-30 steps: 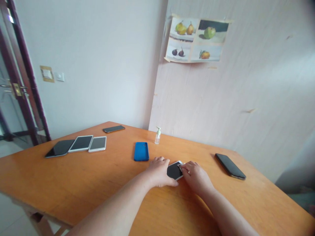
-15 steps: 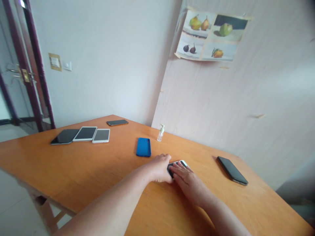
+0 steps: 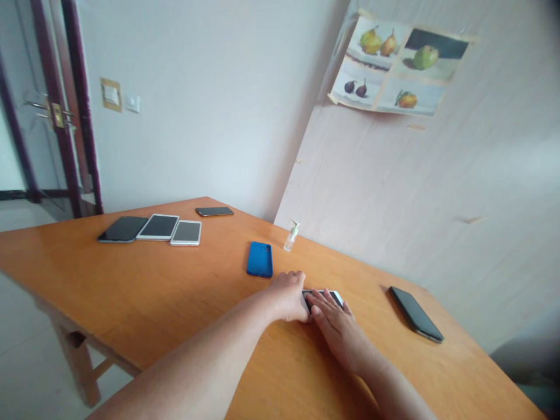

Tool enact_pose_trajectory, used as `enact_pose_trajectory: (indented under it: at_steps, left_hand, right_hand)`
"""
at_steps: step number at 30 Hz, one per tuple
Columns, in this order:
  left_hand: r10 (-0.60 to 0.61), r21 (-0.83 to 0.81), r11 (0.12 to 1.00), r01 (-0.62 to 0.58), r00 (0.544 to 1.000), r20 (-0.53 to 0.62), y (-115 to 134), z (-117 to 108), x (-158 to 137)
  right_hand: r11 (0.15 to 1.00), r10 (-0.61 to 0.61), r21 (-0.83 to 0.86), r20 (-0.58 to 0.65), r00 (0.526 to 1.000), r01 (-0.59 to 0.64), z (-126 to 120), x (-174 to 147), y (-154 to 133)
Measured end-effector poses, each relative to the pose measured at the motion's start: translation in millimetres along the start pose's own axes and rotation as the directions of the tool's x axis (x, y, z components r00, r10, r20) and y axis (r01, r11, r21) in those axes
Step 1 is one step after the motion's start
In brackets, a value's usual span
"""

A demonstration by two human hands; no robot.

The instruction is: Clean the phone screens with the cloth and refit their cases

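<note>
A white-edged smartphone with a dark screen [image 3: 327, 294] lies on the wooden table between my hands. My left hand [image 3: 289, 296] is closed around its left end and hides that part. Across the screen rests my right hand [image 3: 336, 324], its fingers stretched out and flat. Whether anything thin is under those fingers, I cannot tell. A blue phone case [image 3: 260, 259] lies just beyond my left hand, hollow side up. Behind it stands a small clear pump bottle [image 3: 290, 238] with a pale green top.
On the table's left [image 3: 65, 256] lie a black tablet [image 3: 123, 228], a white tablet [image 3: 159, 226] and a smaller white device [image 3: 186, 233], edges touching. A dark phone [image 3: 214, 211] is near the far corner. Another dark phone [image 3: 415, 313] lies to the right. Walls border the table's far edges.
The view has tilted slightly, so the scene sits rotated clockwise. My left hand stays on the phone's end and my right hand stays flat on the screen, with a little more of the phone's right end showing.
</note>
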State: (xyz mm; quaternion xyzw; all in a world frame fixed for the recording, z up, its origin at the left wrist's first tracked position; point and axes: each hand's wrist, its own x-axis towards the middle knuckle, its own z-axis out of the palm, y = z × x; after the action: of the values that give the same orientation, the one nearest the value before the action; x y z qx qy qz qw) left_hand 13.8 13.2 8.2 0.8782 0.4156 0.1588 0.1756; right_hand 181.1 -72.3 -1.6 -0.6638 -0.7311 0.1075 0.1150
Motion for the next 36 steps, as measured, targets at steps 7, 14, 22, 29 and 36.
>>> enact_pose_trajectory:
  at_steps: [7, 14, 22, 29, 36]
  left_hand:
    - [0.005, 0.005, 1.000, -0.005, 1.000, 0.013, 0, 1, 2]
    - [0.042, 0.002, 0.999, -0.042, 0.999, -0.009, -4, 6, 4]
    - [0.019, -0.016, 1.000, -0.019, 1.000, 0.003, -3, 5, 4]
    - [0.026, 0.004, 1.000, -0.026, 1.000, -0.001, -4, 7, 6]
    - [0.043, 0.017, 0.999, -0.043, 0.999, 0.002, -4, 6, 6]
  right_hand:
    - [0.979, 0.177, -0.090, -0.091, 0.980, -0.185, -1, 9, 15]
    - [0.993, 0.105, -0.040, -0.058, 0.993, -0.107, 4, 10, 0]
    - [0.981, 0.186, -0.048, -0.075, 0.980, -0.190, 1, 18, 11]
    - [0.970, 0.231, -0.055, -0.091, 0.969, -0.236, 2, 13, 15]
    - [0.995, 0.103, 0.012, -0.017, 0.995, -0.103, 1, 9, 2]
